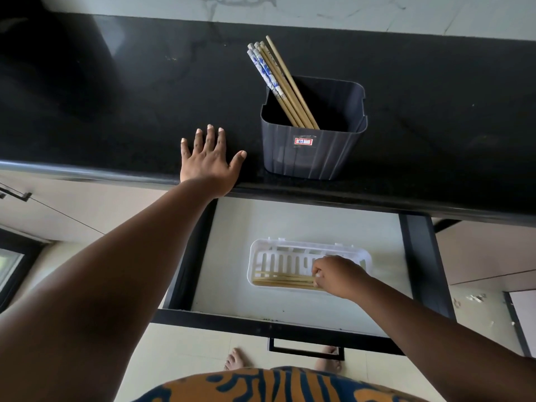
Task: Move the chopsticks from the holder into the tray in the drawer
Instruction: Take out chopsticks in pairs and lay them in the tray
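Right hand (336, 275) pinches chopsticks (282, 281) lying in the tray (364, 258).

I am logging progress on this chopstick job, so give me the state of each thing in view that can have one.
drawer: pulled open.
tray: in the drawer, some chopsticks lying flat in it.
holder: upright on the counter, several chopsticks leaning in it.
left hand: flat on the counter, fingers spread.
right hand: fingers curled at the tray chopsticks.

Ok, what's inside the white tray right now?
A few wooden chopsticks lie along the white tray's near side. The right hand grips their right ends and covers that corner.
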Available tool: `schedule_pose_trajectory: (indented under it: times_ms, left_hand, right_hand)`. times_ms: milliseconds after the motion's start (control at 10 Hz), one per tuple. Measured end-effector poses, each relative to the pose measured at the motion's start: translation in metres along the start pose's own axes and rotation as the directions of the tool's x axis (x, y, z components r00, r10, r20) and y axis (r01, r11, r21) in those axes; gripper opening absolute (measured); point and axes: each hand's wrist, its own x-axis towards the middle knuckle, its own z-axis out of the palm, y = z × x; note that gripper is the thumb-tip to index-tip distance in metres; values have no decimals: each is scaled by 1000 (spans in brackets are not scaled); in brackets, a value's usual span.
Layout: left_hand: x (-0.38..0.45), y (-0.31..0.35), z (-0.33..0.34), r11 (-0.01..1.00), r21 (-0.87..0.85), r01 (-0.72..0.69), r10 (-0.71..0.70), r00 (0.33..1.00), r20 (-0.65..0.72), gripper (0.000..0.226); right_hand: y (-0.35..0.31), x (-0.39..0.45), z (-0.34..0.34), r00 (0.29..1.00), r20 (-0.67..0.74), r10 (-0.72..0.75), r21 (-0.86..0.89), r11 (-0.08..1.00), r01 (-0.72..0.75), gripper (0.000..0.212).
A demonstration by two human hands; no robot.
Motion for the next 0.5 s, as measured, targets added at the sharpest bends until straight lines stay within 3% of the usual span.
schedule_pose_trajectory:
  times_ms: [300,500]
  left_hand:
    - [0,0,0,1000,-10,1,-1,1000,1,80]
    - [1,1,-1,1000,-16,-15,15,1000,-5,80]
  right_hand:
    - [0,-1,4,999,-42,28,52,998,-26,20]
    - [-10,-14,-27,996,-37,83,180,981,-75,11]
